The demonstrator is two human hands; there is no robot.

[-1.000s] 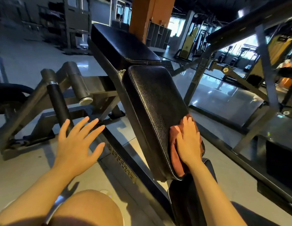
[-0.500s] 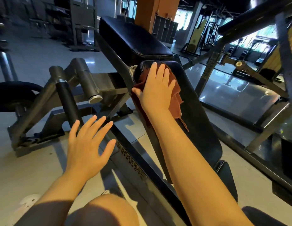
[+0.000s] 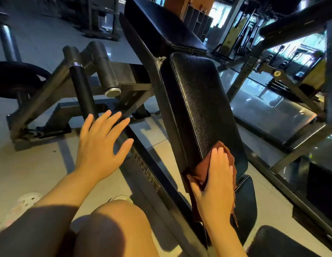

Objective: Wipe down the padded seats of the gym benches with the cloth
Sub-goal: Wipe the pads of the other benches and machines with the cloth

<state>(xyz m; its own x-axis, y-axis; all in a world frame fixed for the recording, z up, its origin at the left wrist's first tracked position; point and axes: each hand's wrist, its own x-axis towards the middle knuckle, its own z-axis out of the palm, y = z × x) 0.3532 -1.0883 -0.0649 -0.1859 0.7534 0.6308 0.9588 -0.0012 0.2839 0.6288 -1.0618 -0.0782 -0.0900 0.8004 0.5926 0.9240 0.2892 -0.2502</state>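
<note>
A long black padded seat (image 3: 196,108) slopes up the middle of the head view, with a second black pad (image 3: 161,28) above it and a smaller pad (image 3: 246,197) below. My right hand (image 3: 215,184) presses a rust-brown cloth (image 3: 200,171) flat against the near left end of the long pad, its thumb pinching a fold of the cloth. To the left, my left hand (image 3: 100,143) hovers over the floor with fingers spread and nothing in it.
The bench's dark steel frame (image 3: 148,164) runs diagonally between my hands. A handle bar (image 3: 81,86) and roller (image 3: 104,71) stand at left, near a weight plate (image 3: 16,78). Another machine's frame (image 3: 284,156) crosses at right. My knee (image 3: 113,225) is at the bottom.
My right hand slid the cloth from the near end up to the top of the long pad, then back down to the near end. My left hand stayed hovering, fingers spread.
</note>
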